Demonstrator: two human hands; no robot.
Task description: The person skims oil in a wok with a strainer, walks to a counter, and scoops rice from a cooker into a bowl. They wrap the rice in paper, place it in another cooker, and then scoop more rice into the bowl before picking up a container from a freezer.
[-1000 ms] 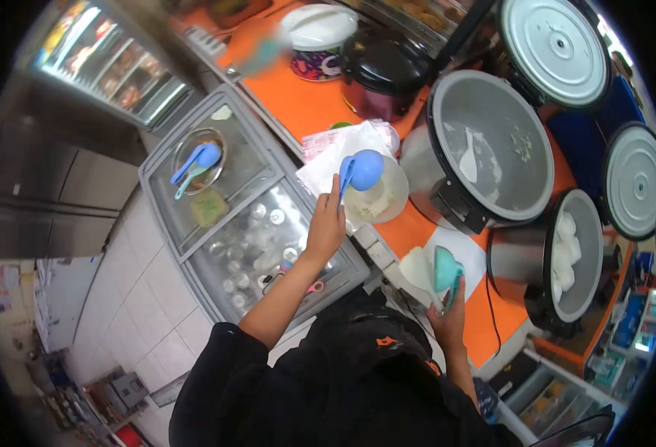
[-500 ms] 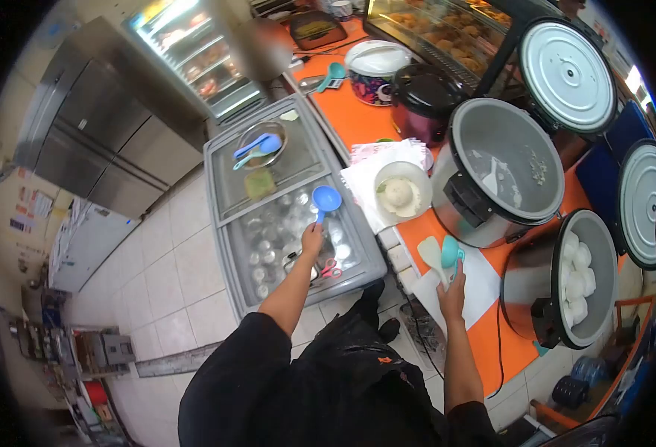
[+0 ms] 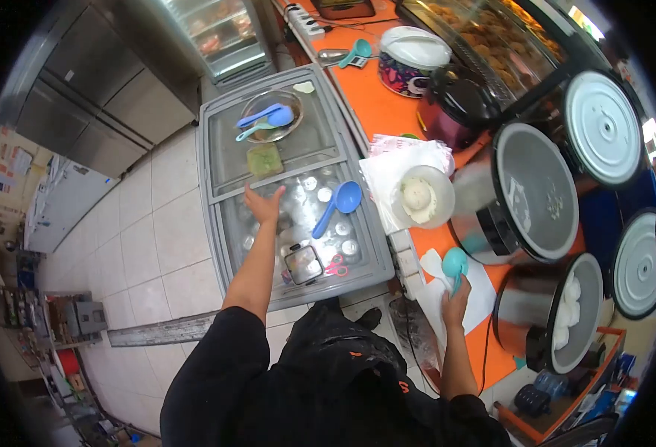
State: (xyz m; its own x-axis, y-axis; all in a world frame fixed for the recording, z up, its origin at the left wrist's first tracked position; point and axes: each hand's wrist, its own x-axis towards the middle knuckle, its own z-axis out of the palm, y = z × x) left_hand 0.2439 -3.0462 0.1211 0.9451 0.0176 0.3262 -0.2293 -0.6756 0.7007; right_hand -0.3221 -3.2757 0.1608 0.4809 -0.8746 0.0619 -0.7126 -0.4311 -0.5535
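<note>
My left hand point(image 3: 264, 205) is over the freezer's glass top, fingers spread and empty, just below a green block point(image 3: 265, 160). To its right a blue ladle point(image 3: 336, 209) lies on the glass. My right hand point(image 3: 455, 302) is closed on the handle of a teal scoop point(image 3: 455, 262) above white paper on the orange table. A white paddle point(image 3: 433, 264) is beside the scoop; whether the hand also grips it is unclear. A bowl point(image 3: 442, 195) with a white rounded mound stands on paper nearby. Further up the freezer, a metal bowl point(image 3: 298, 123) carries blue and teal utensils.
Two open cookers point(image 3: 468, 216) point(image 3: 518, 313) stand on the orange table point(image 3: 387, 112), the nearer one holding white balls. Behind are a patterned pot point(image 3: 401, 68), a dark red cooker point(image 3: 447, 123) and a food display case. Pink scissors point(image 3: 335, 265) and a small case point(image 3: 303, 264) lie on the freezer point(image 3: 365, 277).
My left hand has let go of the blue ladle, left it on the glass, and moved left with its fingers spread. The right hand still holds the teal scoop. The view has shifted.
</note>
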